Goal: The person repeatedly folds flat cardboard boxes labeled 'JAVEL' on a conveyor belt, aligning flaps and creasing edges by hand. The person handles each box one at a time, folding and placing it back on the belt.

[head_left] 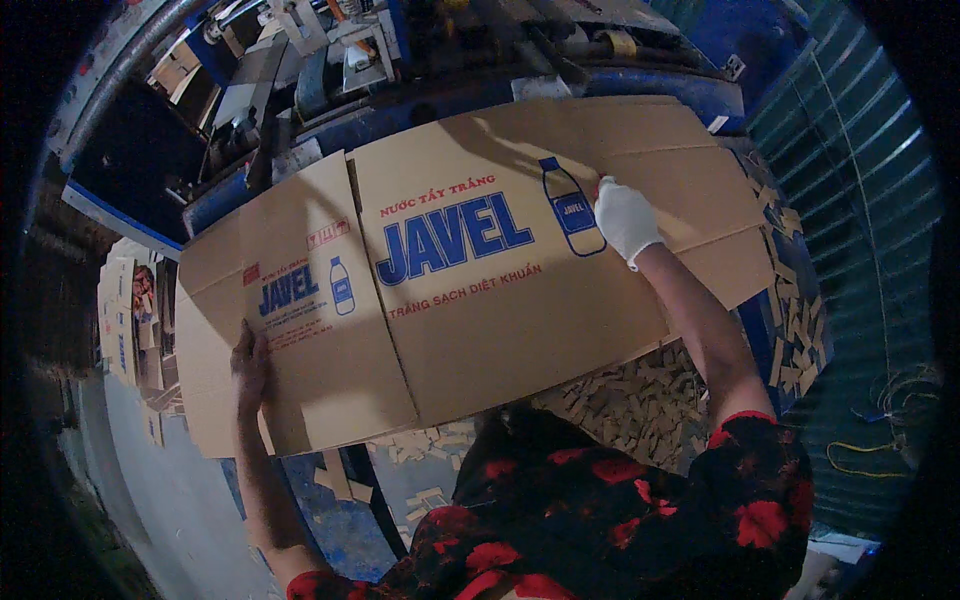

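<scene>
A flat brown cardboard box blank lies across the middle, printed with blue and red lettering and bottle drawings. More sheets show beneath its edges, so it seems to top a stack. My bare left hand rests on its left panel with fingers stretched out over the board. My right hand, in a white glove, is over the right part beside the larger bottle drawing. Its fingers are closed, and a small red spot shows at the fingertips; what they hold is too small to make out.
A blue machine with rollers and metal fittings stands along the far side. Small cardboard offcuts cover the area below the blank and at its right. Other printed cardboard pieces stand at the left. A green corrugated wall rises at the right.
</scene>
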A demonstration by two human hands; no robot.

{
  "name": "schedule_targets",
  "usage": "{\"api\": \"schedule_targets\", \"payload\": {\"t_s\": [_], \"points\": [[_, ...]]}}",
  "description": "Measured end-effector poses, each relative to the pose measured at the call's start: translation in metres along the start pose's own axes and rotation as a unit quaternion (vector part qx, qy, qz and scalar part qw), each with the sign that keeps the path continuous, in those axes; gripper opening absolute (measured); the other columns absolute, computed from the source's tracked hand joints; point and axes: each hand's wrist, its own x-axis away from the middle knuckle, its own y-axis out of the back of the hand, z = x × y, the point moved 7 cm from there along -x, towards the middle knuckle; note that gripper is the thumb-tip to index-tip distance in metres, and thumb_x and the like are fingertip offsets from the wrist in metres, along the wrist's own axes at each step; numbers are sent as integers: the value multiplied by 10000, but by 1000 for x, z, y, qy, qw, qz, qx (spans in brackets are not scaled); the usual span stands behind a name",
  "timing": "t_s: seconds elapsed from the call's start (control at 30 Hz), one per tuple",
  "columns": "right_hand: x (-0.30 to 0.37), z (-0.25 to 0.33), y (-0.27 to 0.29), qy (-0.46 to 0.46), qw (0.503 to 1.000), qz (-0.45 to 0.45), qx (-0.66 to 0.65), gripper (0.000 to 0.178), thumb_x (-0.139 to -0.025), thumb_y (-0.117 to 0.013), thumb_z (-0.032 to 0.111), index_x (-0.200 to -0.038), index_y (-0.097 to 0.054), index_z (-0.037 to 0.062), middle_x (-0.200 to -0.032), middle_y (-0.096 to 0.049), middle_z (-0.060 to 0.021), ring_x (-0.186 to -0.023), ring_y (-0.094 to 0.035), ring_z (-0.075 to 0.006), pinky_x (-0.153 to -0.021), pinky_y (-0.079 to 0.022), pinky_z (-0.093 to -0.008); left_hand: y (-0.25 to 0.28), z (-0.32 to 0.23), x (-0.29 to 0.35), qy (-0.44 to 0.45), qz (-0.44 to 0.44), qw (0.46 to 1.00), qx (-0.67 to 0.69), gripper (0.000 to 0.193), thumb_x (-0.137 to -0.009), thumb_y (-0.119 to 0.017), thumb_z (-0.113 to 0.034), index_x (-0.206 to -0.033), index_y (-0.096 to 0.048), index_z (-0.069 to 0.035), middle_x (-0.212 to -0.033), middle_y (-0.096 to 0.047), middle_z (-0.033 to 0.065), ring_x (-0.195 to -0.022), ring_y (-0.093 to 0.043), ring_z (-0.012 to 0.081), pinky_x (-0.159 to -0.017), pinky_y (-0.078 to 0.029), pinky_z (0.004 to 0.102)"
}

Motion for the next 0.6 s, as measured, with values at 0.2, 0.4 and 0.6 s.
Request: {"api": "schedule_targets", "payload": {"t_s": [0.2, 0.4, 0.6], "points": [[-1, 12, -9, 194, 974, 8, 118, 168, -815, -498, 87, -884, -600, -28, -731, -649, -204, -702, -659, -347, -621, -530, -439, 2, 25, -9, 20, 55, 993, -106, 596, -937, -508, -285, -1411, -319, 23, -1211, -588, 211, -1097, -555, 204, -907, -443, 316], [-20, -38, 10, 7, 988, -74, -133, 219, -851, -526, 148, -962, -634, -6, -903, -639, -253, -845, -619, -401, -725, -499, -456, -1, -9, 4, -48, -48, 993, 99, 587, -912, -567, -244, -1399, -361, 11, -1242, -578, 163, -1112, -541, 198, -949, -422, 315], [-28, -47, 29, -106, 907, 18, -408, 264, -869, -584, 177, -1043, -642, -12, -811, -652, -67, -740, -545, -102, -655, -443, -304, 16, -30, 13, -17, -17, 975, 222, 520, -945, -519, -181, -1401, -360, 14, -1339, -497, 134, -1170, -493, 190, -992, -385, 293]]}}
